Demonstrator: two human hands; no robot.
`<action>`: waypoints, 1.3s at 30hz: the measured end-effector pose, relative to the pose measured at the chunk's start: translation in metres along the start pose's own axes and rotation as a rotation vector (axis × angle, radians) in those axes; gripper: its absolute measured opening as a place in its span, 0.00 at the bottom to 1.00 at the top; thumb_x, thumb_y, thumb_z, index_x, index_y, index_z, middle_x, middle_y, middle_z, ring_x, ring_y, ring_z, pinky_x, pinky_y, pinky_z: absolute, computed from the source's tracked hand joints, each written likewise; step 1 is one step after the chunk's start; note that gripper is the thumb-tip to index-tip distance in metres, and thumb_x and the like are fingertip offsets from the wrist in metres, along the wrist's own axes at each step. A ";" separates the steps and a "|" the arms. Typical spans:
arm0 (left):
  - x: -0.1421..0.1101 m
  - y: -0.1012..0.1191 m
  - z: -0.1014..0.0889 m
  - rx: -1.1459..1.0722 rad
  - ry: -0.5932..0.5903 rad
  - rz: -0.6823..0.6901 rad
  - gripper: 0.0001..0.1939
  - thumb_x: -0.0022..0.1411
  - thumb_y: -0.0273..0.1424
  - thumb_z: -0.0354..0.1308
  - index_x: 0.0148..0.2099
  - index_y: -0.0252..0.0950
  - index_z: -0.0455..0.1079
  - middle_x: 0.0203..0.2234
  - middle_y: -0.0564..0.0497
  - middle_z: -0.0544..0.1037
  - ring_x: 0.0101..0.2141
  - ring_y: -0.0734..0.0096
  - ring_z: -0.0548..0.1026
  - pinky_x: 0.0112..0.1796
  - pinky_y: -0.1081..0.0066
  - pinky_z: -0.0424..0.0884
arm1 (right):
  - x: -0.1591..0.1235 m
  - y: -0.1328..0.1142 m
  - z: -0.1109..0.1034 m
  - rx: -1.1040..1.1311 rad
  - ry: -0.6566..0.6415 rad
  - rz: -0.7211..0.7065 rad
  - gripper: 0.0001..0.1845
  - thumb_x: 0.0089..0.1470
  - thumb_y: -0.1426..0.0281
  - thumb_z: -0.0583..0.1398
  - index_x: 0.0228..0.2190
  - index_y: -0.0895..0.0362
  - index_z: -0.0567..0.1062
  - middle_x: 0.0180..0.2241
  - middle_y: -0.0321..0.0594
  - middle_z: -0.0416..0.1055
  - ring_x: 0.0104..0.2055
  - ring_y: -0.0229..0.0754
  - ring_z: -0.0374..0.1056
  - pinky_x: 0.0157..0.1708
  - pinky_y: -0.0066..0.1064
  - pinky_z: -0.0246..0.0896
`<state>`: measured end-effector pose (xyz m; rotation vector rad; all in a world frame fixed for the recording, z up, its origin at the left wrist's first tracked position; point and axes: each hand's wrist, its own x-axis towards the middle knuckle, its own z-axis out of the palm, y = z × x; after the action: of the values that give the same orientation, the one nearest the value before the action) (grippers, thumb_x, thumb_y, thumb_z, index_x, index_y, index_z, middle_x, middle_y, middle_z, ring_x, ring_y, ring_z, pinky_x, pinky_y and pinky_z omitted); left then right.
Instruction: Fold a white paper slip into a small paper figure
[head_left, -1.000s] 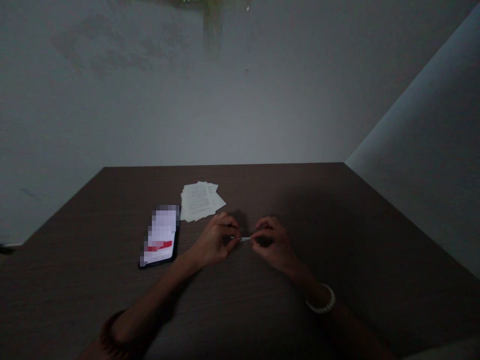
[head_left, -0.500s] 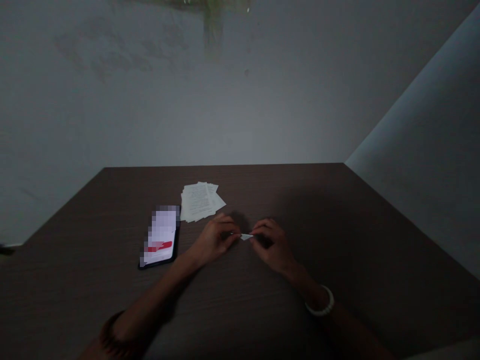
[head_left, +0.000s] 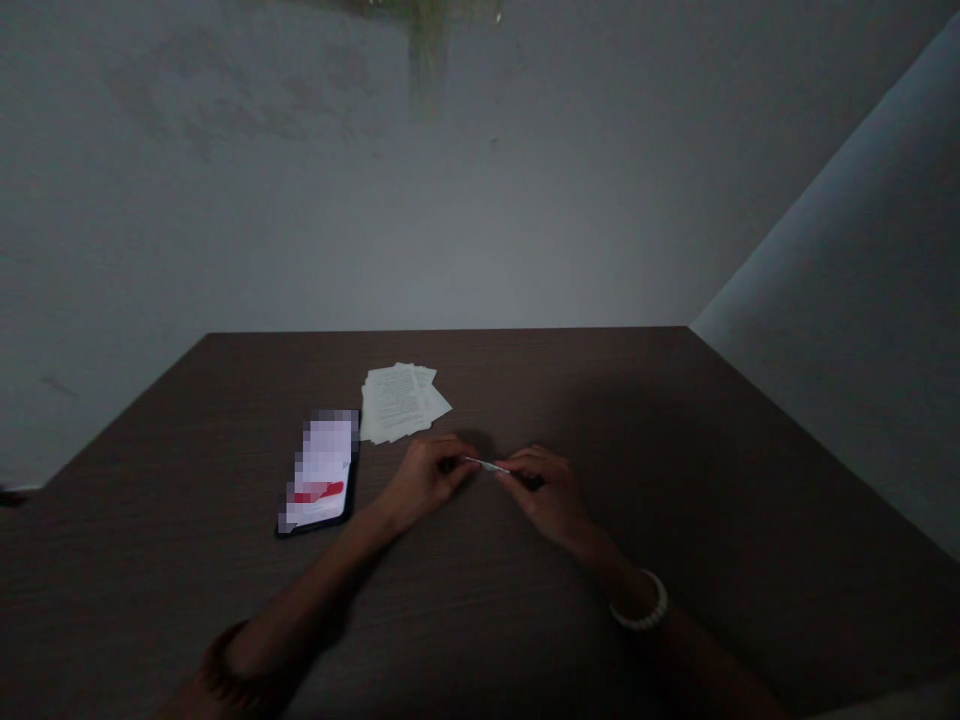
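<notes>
Between your hands, just above the table's near middle, you hold a small slip of white paper (head_left: 489, 465). Half a second ago it showed a broad, pale, pointed face; now it sits almost edge-on, a thin sliver with a faint sheen, so it has turned or narrowed between your fingers. Its exact fold or curl is too small to tell.

Your left hand (head_left: 427, 480) pinches one end of the slip, and your right hand (head_left: 544, 492) pinches the other. Both are curled inward with the fingers closed, not spread, and they stay apart with only the slip bridging them. Neither hand appears to press on the surface below. A white beaded bracelet (head_left: 646, 603) circles your right wrist, and a dark band (head_left: 225, 660) circles your left.

Just beyond your left hand lie loose sheets of printed paper (head_left: 397, 403), thin and slightly fanned, with uneven corners. Beside them is a black-edged phone (head_left: 319, 470), flat on its back, its bright screen blurred apart from a red stripe. Both rest on the dark wood-grain table (head_left: 600, 400), whose fine lines run across its matte top. A pale, scuffed wall (head_left: 300, 200) rises behind it.
</notes>
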<state>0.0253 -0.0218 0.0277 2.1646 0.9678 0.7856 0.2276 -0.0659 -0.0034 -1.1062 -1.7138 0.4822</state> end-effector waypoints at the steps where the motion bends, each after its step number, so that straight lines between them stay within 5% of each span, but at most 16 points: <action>1: 0.000 0.001 0.000 -0.018 0.010 -0.026 0.08 0.62 0.30 0.56 0.37 0.34 0.76 0.29 0.49 0.78 0.29 0.71 0.73 0.30 0.71 0.66 | 0.000 0.000 0.000 -0.012 -0.005 0.004 0.05 0.53 0.74 0.64 0.33 0.52 0.80 0.28 0.36 0.76 0.29 0.38 0.69 0.29 0.30 0.63; 7: 0.000 0.000 0.005 -0.101 0.019 -0.124 0.10 0.61 0.33 0.57 0.37 0.33 0.77 0.29 0.48 0.80 0.29 0.70 0.73 0.30 0.70 0.68 | -0.001 -0.002 0.001 -0.071 -0.045 0.000 0.07 0.53 0.74 0.63 0.34 0.52 0.80 0.27 0.35 0.76 0.27 0.38 0.65 0.29 0.31 0.62; 39: -0.001 -0.004 0.010 -0.140 0.012 -0.029 0.08 0.61 0.31 0.56 0.38 0.34 0.75 0.29 0.50 0.76 0.30 0.71 0.73 0.31 0.70 0.69 | -0.002 -0.002 0.000 -0.030 -0.068 0.105 0.08 0.51 0.70 0.64 0.36 0.51 0.80 0.26 0.35 0.75 0.26 0.38 0.66 0.27 0.30 0.61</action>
<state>0.0308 -0.0233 0.0186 2.0235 0.9209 0.8287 0.2264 -0.0685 -0.0028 -1.2181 -1.7325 0.5664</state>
